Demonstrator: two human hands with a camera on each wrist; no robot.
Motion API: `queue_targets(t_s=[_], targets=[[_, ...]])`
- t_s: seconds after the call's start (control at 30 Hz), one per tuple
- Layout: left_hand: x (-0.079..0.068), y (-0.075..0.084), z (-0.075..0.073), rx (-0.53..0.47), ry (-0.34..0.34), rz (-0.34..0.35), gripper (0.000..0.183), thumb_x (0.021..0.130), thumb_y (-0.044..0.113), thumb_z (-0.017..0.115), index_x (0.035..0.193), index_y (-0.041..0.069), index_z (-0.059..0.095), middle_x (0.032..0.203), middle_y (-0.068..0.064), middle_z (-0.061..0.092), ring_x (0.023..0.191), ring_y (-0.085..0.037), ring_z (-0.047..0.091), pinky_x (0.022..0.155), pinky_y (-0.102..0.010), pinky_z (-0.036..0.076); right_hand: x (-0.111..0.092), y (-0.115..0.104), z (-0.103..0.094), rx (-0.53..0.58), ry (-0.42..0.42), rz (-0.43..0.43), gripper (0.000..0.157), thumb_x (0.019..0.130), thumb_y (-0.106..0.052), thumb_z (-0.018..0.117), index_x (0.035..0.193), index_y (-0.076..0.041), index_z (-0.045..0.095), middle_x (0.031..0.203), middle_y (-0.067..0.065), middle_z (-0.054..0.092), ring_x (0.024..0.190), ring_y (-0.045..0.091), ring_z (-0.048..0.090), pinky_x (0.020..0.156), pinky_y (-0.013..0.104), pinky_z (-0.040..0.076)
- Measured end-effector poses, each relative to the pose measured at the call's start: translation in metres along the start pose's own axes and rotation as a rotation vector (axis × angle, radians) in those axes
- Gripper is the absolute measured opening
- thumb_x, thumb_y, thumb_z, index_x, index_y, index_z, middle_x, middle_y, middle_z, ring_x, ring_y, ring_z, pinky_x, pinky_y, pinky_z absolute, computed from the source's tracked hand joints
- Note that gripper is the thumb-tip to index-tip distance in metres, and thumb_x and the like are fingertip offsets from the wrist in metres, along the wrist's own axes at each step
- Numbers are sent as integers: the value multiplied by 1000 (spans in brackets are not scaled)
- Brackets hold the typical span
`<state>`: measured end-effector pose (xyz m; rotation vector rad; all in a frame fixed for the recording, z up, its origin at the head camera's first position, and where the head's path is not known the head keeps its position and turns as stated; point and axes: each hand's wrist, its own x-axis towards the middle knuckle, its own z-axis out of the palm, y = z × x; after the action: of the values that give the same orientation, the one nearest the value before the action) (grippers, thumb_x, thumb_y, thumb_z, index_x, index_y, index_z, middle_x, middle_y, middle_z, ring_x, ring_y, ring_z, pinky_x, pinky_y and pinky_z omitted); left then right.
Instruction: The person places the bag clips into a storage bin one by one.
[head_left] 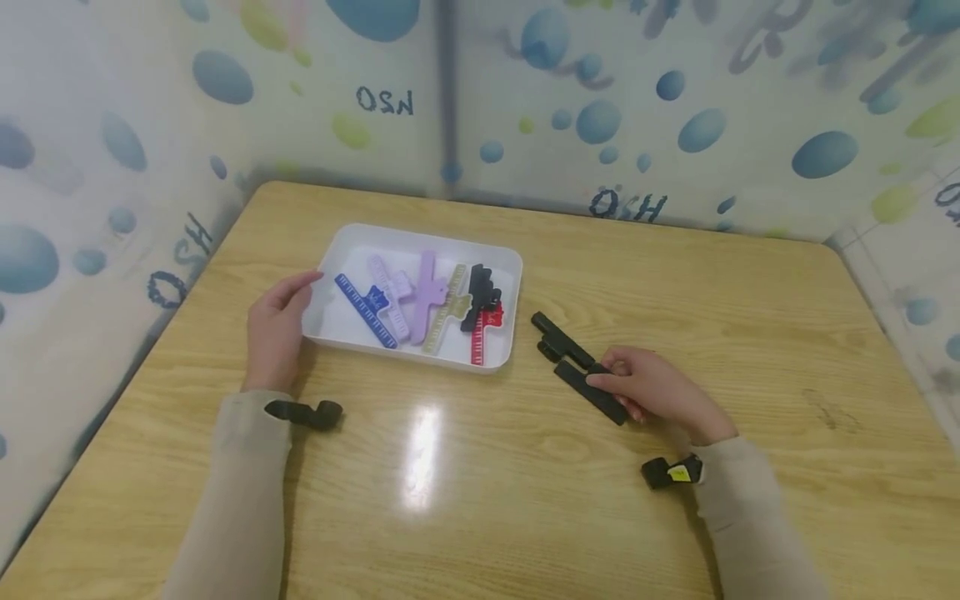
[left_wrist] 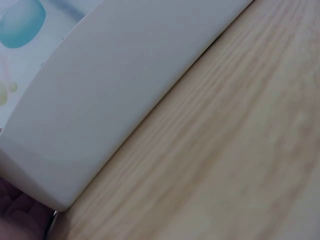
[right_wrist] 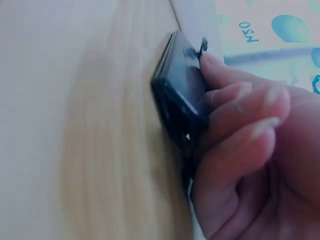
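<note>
My right hand pinches a black long-bar clip between thumb and fingers, low over the table. Up close in the right wrist view, the clip shows its dark bar, with curled fingers beside it. Just beyond lies another black clip. At the left end of a white tray, my left hand holds the rim, one digit over its edge; its other fingers are partly hidden. Inside lie a blue clip, light purple clips, a gold clip, a black clip and a red clip.
A wooden table carries everything. Behind it and at both sides stand walls printed with blue and green bubbles. Each wrist wears a small black camera on a strap, such as the left strap camera.
</note>
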<state>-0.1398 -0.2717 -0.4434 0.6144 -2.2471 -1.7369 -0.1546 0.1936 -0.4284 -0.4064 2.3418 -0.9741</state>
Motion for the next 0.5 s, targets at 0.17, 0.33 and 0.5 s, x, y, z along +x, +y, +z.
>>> queue_targets(t_s=[0.17,0.33,0.5], targets=[[0,-1,0,-8,6,9,29,93,33,45,116,25,60,126,9,50,120,-8,38,103,-32,24,15,-6,8,108,-19,-20,41,83,-47,55,83,-7,51,56,9,51,39,23,49,39,35,44],[0,-2,0,-10,-2,7,30,92,35,44,116,26,59,128,9,49,121,-8,37,103,-33,25,24,-9,13,144,-49,-55,39,84,-44,57,82,-6,53,57,12,55,38,24,49,37,35,44],[1,-2,-1,-9,0,10,30,92,36,45,116,26,59,128,9,49,120,-9,38,103,-33,26,26,-13,17,220,-67,-89,41,83,-45,58,79,-4,52,56,13,56,40,19,46,38,34,43]])
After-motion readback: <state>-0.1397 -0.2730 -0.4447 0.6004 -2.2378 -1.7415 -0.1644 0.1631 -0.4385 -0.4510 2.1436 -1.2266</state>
